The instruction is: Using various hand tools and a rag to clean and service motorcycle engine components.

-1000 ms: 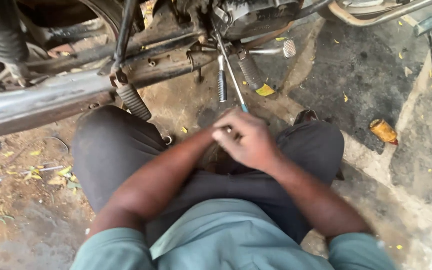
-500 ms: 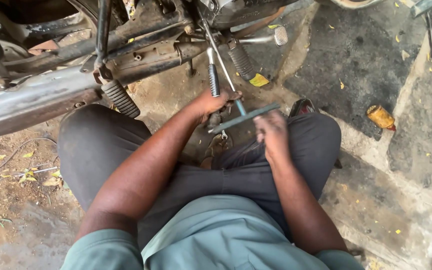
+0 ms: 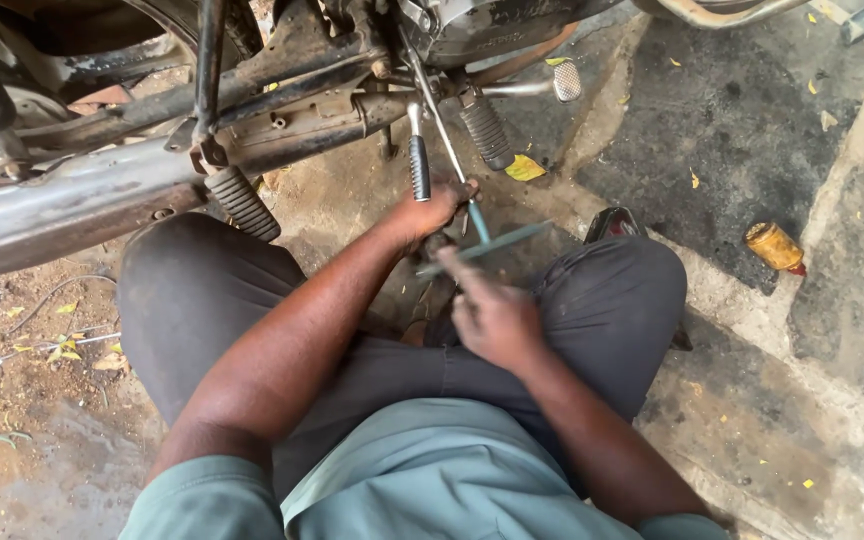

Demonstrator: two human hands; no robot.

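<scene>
T-handle wrench (image 3: 480, 243) is gripped: left hand (image 3: 430, 208) clamped on the shaft, right hand (image 3: 492, 318) fingers curled at the crossbar's near end. Since a second ago the hands were split apart and the crossbar swung round; turning under the motorcycle (image 3: 282, 100) is judged underway.

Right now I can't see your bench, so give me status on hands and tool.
Left hand gripping T-handle wrench at the shaft. Right hand on the crossbar end. Footpeg close beside the shaft; wrench tip hidden under motorcycle frame.
</scene>
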